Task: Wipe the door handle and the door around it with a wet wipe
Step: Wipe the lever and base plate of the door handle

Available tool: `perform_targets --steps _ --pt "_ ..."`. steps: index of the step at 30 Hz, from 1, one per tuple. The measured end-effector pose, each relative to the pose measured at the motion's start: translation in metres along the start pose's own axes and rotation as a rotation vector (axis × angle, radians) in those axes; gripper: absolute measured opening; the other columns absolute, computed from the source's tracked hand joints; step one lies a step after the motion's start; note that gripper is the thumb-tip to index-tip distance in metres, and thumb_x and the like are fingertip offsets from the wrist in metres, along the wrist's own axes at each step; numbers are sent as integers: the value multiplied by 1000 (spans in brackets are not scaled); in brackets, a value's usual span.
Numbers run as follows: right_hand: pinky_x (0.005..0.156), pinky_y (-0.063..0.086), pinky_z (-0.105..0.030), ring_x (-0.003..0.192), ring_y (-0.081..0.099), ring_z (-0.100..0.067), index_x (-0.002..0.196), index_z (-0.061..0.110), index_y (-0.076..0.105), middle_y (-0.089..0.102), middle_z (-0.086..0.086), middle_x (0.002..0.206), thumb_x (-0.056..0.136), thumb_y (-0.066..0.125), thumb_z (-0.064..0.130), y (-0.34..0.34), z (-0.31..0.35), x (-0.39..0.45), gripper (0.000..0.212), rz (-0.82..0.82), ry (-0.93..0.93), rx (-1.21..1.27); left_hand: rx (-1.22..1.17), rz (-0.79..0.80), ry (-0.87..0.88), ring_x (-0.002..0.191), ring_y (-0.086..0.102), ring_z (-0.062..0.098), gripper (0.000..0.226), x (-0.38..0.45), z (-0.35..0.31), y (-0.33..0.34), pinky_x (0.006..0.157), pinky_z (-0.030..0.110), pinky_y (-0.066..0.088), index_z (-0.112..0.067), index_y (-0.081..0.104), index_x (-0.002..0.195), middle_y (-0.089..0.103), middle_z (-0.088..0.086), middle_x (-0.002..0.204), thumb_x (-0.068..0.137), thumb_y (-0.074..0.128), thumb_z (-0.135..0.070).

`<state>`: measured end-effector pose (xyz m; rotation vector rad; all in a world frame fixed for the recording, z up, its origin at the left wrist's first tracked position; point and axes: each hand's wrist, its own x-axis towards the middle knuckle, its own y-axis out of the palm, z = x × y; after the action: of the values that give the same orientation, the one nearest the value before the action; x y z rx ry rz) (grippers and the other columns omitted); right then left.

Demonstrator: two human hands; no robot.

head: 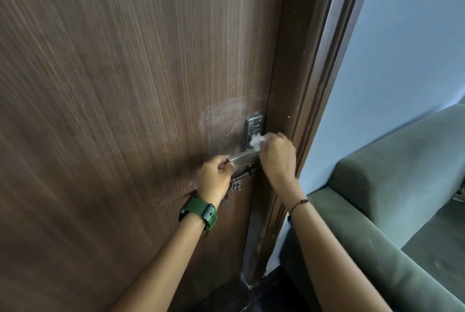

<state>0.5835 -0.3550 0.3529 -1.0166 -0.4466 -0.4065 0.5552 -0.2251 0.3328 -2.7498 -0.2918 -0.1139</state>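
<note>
Here, left hand point(216, 176) gripping door handle point(242, 156), right hand point(278, 154) pinching wet wipe point(255, 141)

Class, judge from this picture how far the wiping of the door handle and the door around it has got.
Done: smear marks on the door left of the plate suggest wiping there. In hand: the right hand presses the wet wipe on the handle plate while the left hand grips the lever. Left: likely the lever.
</note>
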Motion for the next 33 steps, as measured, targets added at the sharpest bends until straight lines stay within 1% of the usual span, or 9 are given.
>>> perform_targets --steps 2,4,9,14,21,25,28,30,33 --pt "64 45 -31 80 60 -31 93 -1 66 62 -17 95 89 50 0 -9 -6 15 17 -3 62 -10 -12 3 -1 92 64 31 24 0 -1 1 87 44 51 -5 61 108 69 20 96 86 57 -12" --pt "72 51 -37 86 60 -33 99 -2 66 61 -18 100 89 50 0 -9 1 20 18 -13 42 -52 -5 -12 2 90 64 30 24 2 -1 2 85 44 52 -5 62 108 69 20 95 86 57 -12" --pt "89 47 -37 104 54 -33 117 -5 54 58 -21 116 91 49 6 17 13 22 30 55 40 -171 64 -19 56 87 65 28 23 4 3 -2 83 43 53 -5 63 106 70 17 92 86 58 -13" --pt "74 47 -38 90 58 -35 97 -4 59 62 -21 102 86 48 -5 26 12 24 16 -84 196 14 114 -35 131 81 67 24 20 6 5 -3 77 38 55 -6 65 104 72 14 89 87 56 -12" --pt "66 48 -37 78 57 -33 82 -5 61 62 -20 89 82 51 -8 22 15 34 10 -275 89 179 121 -57 128 83 67 23 21 7 6 -1 80 35 54 -6 65 104 72 14 90 86 57 -12" --pt "64 46 -32 76 57 -30 77 -4 61 61 -17 88 85 51 -5 29 6 20 13 -184 79 172 159 -81 165 81 67 20 19 8 8 0 75 27 51 -8 66 102 73 11 87 86 57 -13" --pt "59 38 -26 67 55 -27 71 -2 60 60 -16 81 84 52 -5 23 8 32 15 -258 54 214 152 -96 165 80 66 17 18 8 8 1 71 20 45 -8 66 101 73 9 83 86 57 -12" --pt "59 38 -26 67 54 -25 70 -2 59 59 -15 80 84 53 -5 21 12 38 16 -305 69 241 134 -92 154 80 67 18 18 8 8 0 72 20 46 -6 66 101 73 10 82 86 57 -11" --pt "58 40 -23 66 51 -19 67 1 59 59 -12 81 83 53 -6 30 6 22 19 -214 97 250 144 -94 181 79 66 18 18 8 8 -1 72 21 47 -7 67 101 72 10 83 85 57 -11"
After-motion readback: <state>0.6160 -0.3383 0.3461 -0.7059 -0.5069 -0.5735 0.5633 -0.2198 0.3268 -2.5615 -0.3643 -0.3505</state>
